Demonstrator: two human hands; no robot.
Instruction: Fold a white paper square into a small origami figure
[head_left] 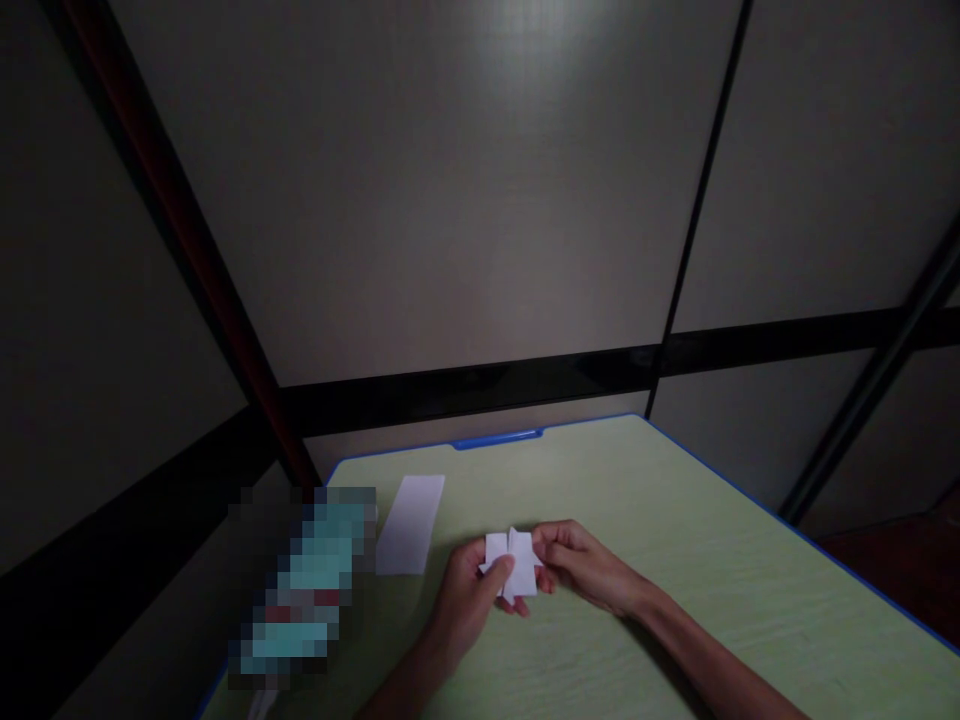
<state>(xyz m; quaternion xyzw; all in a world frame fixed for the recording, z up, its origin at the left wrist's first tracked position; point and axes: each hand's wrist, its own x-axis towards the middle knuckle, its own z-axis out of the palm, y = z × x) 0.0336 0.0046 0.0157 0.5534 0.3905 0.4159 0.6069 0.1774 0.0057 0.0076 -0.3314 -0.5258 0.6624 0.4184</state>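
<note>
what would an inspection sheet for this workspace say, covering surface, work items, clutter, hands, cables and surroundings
surface: pale green tabletop with blue edging; a raised blue strip sits at the far edge
work items: folded white paper in the hands; flat white sheet lying beyond and to the left
clutter: teal pixelated object at the left side, identity hidden
left hand: holds the folded white paper, thumb on top
right hand: fingers at the paper's right edge, grip partly hidden
cables: nothing seen for certain; a pale thin strip below the pixelated object is too unclear to tell
surroundings: dim; greyish panels with a dark horizontal band behind the table
</note>
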